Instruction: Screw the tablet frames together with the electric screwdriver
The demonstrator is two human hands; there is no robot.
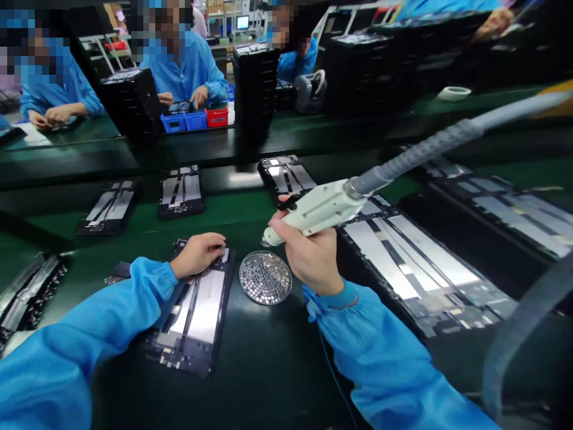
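My left hand (199, 254) rests with curled fingers on the top edge of an opened tablet chassis (197, 310) lying on the green bench. My right hand (308, 251) is wrapped round a white electric screwdriver (320, 209) with a grey corrugated hose (430, 149). The driver's tip points down and left, just above a round perforated screw dish (265, 278). The dish sits between my two hands.
A stack of open tablet chassis (412, 263) lies to my right. More chassis (180, 191) ride the dark conveyor (134, 161) beyond. Across it sit co-workers in blue coats (192, 65), beside black tray stacks (255, 89) and small blue and red bins (194, 119).
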